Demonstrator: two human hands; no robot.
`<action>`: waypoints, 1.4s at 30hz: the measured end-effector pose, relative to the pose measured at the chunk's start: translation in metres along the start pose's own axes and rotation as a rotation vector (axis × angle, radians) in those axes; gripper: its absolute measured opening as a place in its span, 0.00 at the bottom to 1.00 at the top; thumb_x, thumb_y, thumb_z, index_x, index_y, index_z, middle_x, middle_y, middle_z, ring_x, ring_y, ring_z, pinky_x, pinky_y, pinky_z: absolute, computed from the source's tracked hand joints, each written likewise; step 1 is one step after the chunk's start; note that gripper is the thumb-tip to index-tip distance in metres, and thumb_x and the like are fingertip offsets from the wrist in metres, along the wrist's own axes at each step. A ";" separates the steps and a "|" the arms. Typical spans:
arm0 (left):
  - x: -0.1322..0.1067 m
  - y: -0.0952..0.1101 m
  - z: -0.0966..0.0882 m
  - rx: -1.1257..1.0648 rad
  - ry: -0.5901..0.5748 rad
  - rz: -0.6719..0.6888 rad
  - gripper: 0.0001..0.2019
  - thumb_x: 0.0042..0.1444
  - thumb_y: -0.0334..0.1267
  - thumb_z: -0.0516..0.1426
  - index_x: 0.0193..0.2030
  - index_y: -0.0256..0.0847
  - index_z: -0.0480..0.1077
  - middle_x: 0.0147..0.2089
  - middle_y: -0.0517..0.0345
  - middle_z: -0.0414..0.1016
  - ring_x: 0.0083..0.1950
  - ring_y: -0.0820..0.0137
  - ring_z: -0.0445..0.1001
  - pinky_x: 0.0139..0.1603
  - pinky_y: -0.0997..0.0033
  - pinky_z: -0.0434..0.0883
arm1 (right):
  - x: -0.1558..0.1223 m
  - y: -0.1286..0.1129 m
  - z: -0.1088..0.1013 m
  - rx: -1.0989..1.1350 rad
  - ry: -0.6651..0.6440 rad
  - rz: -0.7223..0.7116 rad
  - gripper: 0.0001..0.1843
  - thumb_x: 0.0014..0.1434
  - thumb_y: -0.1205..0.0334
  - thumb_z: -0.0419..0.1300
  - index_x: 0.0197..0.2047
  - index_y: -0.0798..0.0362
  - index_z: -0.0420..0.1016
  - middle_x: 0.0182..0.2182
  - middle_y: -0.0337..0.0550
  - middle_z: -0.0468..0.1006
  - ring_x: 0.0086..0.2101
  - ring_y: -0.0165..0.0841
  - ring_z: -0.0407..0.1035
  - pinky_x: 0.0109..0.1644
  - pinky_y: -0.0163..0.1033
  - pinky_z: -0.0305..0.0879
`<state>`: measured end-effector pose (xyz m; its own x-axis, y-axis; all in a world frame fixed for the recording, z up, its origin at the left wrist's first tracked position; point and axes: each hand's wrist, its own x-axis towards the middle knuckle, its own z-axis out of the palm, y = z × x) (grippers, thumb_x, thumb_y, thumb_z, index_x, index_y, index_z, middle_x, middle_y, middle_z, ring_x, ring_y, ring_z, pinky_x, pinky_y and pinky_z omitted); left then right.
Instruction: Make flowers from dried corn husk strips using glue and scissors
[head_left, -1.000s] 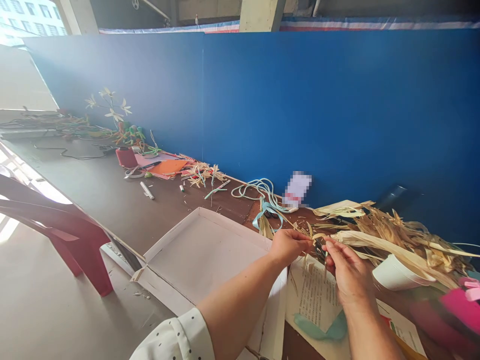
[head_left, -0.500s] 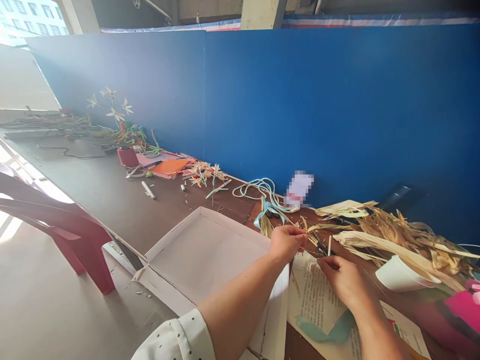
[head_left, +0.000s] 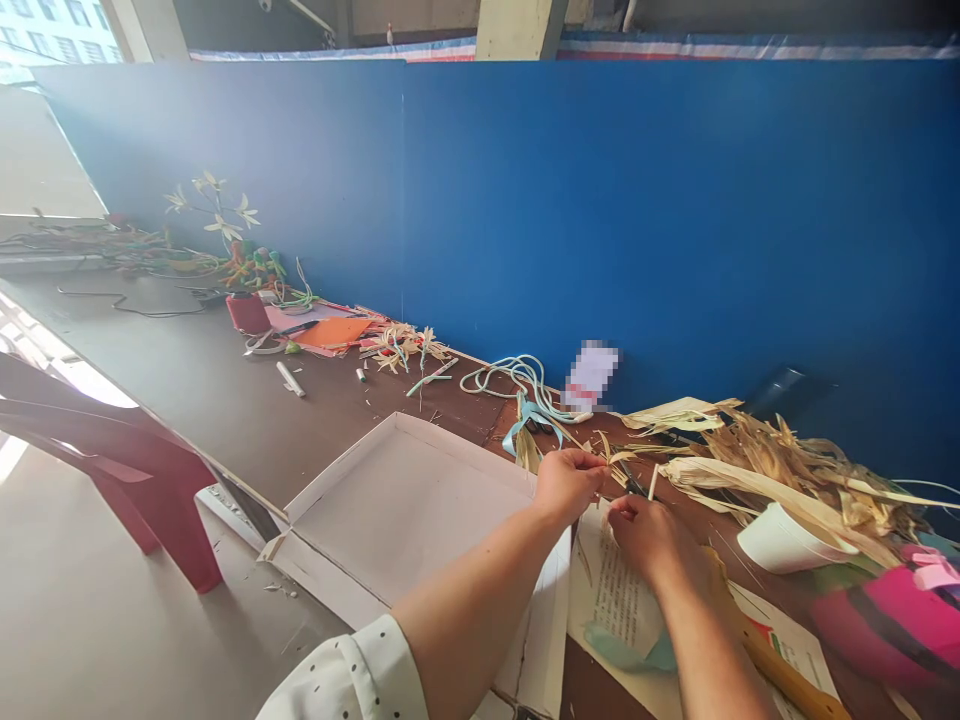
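My left hand [head_left: 568,482] is closed in a pinch above the right edge of a shallow white cardboard box [head_left: 450,520]. Something thin and pale seems to be at its fingertips, too small to name. Just to the right, my right hand [head_left: 645,535] is closed too, thumb and fingers together, close to the left fingertips. Its grip is hidden. A short white stick [head_left: 652,482] rises behind its knuckles; whether it is held I cannot tell. Under this hand lies a printed paper [head_left: 619,600] with a pale blue-green strip [head_left: 622,645] on it.
Dried corn husks [head_left: 810,470] and a white cup [head_left: 795,540] lie on the right, near a pink item [head_left: 885,620] and a yellow curved thing [head_left: 780,670]. Light-blue cord [head_left: 517,375] lies by the blue panel [head_left: 600,220]. A red chair [head_left: 150,490] stands left.
My right hand has moved left, closer to my left hand. The left hand has hardly moved. More of the yellow curved thing shows beside my right forearm. The view has shifted slightly.
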<state>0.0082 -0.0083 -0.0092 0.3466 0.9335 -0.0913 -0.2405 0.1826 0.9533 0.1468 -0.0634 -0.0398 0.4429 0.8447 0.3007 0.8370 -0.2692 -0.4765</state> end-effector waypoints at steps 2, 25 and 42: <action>0.001 -0.001 0.000 0.004 0.005 0.001 0.03 0.47 0.31 0.61 0.31 0.34 0.74 0.21 0.62 0.68 0.21 0.80 0.64 0.22 0.80 0.65 | 0.000 0.000 -0.004 -0.025 -0.048 -0.004 0.09 0.46 0.54 0.58 0.22 0.46 0.77 0.21 0.41 0.76 0.20 0.34 0.65 0.24 0.37 0.52; -0.003 0.001 0.002 -0.036 -0.072 -0.063 0.05 0.47 0.33 0.63 0.29 0.33 0.74 0.21 0.62 0.69 0.22 0.79 0.66 0.22 0.80 0.66 | -0.018 -0.042 -0.039 0.520 0.359 0.070 0.19 0.51 0.44 0.60 0.36 0.53 0.73 0.29 0.47 0.78 0.20 0.33 0.67 0.27 0.39 0.63; -0.010 0.012 -0.007 -0.393 -0.303 -0.253 0.12 0.42 0.37 0.66 0.32 0.33 0.74 0.34 0.52 0.77 0.25 0.81 0.69 0.20 0.85 0.59 | -0.020 -0.043 -0.039 0.514 0.418 -0.014 0.20 0.54 0.43 0.60 0.39 0.52 0.74 0.26 0.43 0.77 0.21 0.32 0.67 0.29 0.38 0.62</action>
<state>-0.0049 -0.0135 0.0014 0.6686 0.7258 -0.1618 -0.4157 0.5452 0.7280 0.1150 -0.0866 0.0067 0.6072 0.5676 0.5560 0.6294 0.0834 -0.7726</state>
